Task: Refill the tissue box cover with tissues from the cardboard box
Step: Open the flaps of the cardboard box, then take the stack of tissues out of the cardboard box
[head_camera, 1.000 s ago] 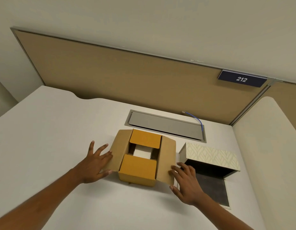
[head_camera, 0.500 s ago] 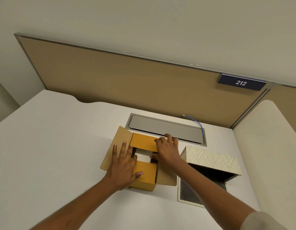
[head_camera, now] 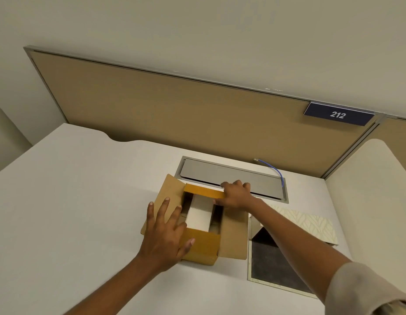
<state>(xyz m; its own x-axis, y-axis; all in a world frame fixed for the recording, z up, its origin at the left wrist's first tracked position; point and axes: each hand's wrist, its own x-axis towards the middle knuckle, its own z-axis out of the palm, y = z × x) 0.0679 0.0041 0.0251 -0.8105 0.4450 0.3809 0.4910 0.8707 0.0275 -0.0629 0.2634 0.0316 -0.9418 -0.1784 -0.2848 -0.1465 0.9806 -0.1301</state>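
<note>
A brown cardboard box (head_camera: pixel 234 235) stands on the white desk with its flaps spread. Inside it a white tissue pack (head_camera: pixel 199 212) shows. My left hand (head_camera: pixel 165 235) lies flat, fingers apart, on the box's near-left corner and left flap. My right hand (head_camera: pixel 236 194) grips the far flap (head_camera: pixel 202 192) and holds it raised toward the back. To the right lies the tissue box cover (head_camera: pixel 311 226), cream with a leaf pattern, open and dark inside, partly hidden by my right forearm. Its flat base panel (head_camera: pixel 270 264) rests on the desk before it.
A grey metal cable hatch (head_camera: pixel 231 176) is set into the desk (head_camera: pixel 72 212) behind the box, with a blue cable (head_camera: pixel 277 171) coming out. A tan partition (head_camera: pixel 174 110) with a "212" plate (head_camera: pixel 337 114) stands behind; a cream divider (head_camera: pixel 375 189) closes the right side.
My right hand moved from the box's near-right side over to the far flap and pulled it back, so more of the white tissue pack shows. My left hand shifted onto the box's near-left corner.
</note>
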